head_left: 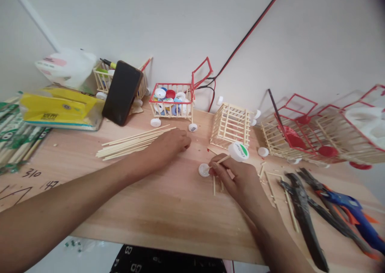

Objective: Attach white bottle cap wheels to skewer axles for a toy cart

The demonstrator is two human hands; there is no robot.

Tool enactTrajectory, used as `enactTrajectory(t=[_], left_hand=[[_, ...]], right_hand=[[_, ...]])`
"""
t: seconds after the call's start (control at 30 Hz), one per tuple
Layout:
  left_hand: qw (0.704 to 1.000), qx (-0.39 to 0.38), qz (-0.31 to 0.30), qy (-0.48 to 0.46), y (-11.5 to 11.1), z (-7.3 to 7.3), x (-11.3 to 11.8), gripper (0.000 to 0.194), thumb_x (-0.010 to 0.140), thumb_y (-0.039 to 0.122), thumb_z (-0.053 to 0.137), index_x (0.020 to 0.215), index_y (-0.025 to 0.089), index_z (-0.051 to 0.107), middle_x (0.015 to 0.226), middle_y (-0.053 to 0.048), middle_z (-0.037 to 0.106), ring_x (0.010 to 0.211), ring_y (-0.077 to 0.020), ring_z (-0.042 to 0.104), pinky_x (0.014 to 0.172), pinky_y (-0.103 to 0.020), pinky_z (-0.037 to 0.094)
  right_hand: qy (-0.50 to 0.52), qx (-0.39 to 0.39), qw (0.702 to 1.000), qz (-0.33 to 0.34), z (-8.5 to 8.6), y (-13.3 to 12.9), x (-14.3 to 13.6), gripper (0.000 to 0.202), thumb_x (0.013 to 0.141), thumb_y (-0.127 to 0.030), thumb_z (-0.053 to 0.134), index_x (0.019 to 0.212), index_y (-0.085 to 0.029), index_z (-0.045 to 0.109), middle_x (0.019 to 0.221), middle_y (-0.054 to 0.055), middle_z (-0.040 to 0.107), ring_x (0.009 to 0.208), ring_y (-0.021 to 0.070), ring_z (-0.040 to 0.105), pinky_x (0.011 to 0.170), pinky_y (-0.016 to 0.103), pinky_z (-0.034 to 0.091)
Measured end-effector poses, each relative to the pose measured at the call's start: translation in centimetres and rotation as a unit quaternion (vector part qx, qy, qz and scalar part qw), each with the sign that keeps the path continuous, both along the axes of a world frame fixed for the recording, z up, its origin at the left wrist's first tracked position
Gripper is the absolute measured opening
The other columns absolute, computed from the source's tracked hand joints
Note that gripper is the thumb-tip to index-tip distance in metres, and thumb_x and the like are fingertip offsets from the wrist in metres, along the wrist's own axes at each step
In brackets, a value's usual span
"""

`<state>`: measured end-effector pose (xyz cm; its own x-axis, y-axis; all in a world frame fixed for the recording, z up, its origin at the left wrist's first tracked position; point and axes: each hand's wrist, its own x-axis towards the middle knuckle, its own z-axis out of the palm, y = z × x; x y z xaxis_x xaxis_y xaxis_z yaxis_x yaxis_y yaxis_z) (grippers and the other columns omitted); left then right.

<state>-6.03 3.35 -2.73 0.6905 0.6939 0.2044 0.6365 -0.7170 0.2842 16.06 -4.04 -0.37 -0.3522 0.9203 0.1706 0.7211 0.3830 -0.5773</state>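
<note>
My right hand pinches a thin wooden stick that has a white bottle cap with a green patch at its upper end. At the stick's lower end is a second white bottle cap, close to the tabletop. My left hand rests low over the table with its fingers curled together; what they hold, if anything, is hidden. Beside and partly behind it lies a bundle of bare wooden sticks. A small stick cage with white cap wheels lies beyond my right hand.
A red-trimmed stick cart full of bottle caps stands at the back. A phone leans against another cart. More carts line the right back. Pliers and a blue glue gun lie right; a yellow packet lies left.
</note>
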Motion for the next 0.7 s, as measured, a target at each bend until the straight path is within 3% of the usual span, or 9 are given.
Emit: enactTrajectory(t=[0.23, 0.57, 0.7], left_hand=[[0.994, 0.092, 0.007, 0.064, -0.3, -0.4, 0.3, 0.014, 0.087, 0.009, 0.045, 0.082, 0.014, 0.057, 0.089, -0.01, 0.061, 0.083, -0.0229, 0.051, 0.075, -0.036, 0.039], [0.985, 0.139, 0.054, 0.084, -1.8, 0.0, 1.1, 0.017, 0.088, 0.008, 0.043, 0.08, 0.012, 0.057, 0.084, -0.013, 0.061, 0.083, -0.0271, 0.052, 0.076, -0.041, 0.039], [0.981, 0.149, 0.085, 0.093, -1.4, 0.3, 1.3, 0.021, 0.087, 0.004, 0.04, 0.08, 0.01, 0.058, 0.085, -0.015, 0.061, 0.085, -0.0278, 0.052, 0.074, -0.041, 0.039]], right_hand=[[0.004, 0.011, 1.0, 0.003, -0.2, 0.2, 0.0, 0.019, 0.093, -0.027, 0.048, 0.08, -0.02, 0.061, 0.075, 0.001, 0.067, 0.067, 0.0129, 0.061, 0.063, 0.023, 0.044], [0.007, 0.018, 1.0, 0.004, -0.1, 0.1, -0.3, 0.021, 0.093, -0.028, 0.047, 0.08, -0.019, 0.061, 0.068, 0.0, 0.066, 0.062, 0.0125, 0.061, 0.06, 0.022, 0.044], [0.007, 0.027, 0.999, 0.015, -0.2, 0.1, -0.1, 0.021, 0.093, -0.027, 0.047, 0.08, -0.019, 0.061, 0.071, 0.001, 0.067, 0.065, 0.0133, 0.062, 0.062, 0.024, 0.045]])
